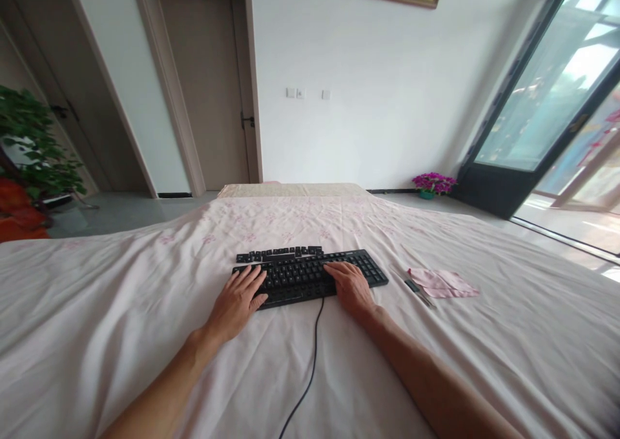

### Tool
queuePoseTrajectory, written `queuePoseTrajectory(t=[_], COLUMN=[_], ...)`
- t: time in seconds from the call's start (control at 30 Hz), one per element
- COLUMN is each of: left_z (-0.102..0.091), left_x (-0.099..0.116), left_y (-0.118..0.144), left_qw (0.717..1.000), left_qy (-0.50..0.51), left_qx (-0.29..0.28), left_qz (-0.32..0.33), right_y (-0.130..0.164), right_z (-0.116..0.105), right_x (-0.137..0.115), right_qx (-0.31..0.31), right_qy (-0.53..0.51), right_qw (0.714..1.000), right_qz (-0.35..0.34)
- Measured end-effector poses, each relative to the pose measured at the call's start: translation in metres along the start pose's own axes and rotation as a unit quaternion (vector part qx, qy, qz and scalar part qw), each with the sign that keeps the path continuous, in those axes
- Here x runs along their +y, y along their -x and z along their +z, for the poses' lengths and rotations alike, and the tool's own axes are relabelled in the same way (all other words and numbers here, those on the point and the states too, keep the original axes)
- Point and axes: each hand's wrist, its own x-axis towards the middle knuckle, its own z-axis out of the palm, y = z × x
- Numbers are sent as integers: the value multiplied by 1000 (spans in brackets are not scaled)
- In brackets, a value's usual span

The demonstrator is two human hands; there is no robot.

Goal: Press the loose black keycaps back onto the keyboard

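A black keyboard (pixel 295 273) lies slightly askew on the pale pink cloth, its number pad at the right end. My left hand (pixel 241 294) rests on its left end, fingers spread and thumb at the near edge. My right hand (pixel 351 284) lies over its right half, fingers close together and stretched across the keys. Its fingertips touch the key area; neither hand grasps anything that I can see. Along the far side sits a row of loose black keycaps (pixel 285 252), with a long bar-shaped one among them. The near strip of the keyboard appears to lack keycaps.
A black cable (pixel 314 355) runs from the keyboard towards me. To the right lie a folded pink cloth (pixel 448 283) and a slim tool with a dark handle (pixel 411 285). The cloth-covered surface (pixel 145 310) is wrinkled. Beyond are doors, a wall and potted plants.
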Motion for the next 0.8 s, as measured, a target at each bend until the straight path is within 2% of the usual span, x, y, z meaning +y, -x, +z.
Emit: queuePoseTrajectory(t=[0.07,0.17,0.23,0.3,0.37,0.47,0.53,0.8], left_z=[2,6,8,9,9,7,6,9], left_x=[-2,-8,-14,-18,-19,-18,-16,-18], left_y=[1,2,3,2,2,2,2,5], left_qw=[999,992,983,976,973,975,976,985], left_qy=[8,39,64,83,90,81,71,8], left_qx=[33,96,118,114,94,68,63,39], left_qz=[-14,-73,-121,-167,-191,-196,-196,-169], right_y=[1,1,2,2,3,4,4,3], right_z=[-2,-4,-4,-3,-1,1,1,-2], right_x=[4,21,36,52,65,76,79,77], right_qx=[33,86,109,116,100,32,-1,-23], right_qy=[19,68,107,139,149,117,94,90], right_qw=[999,991,981,967,954,945,946,946], right_qz=[25,74,121,180,242,304,309,312])
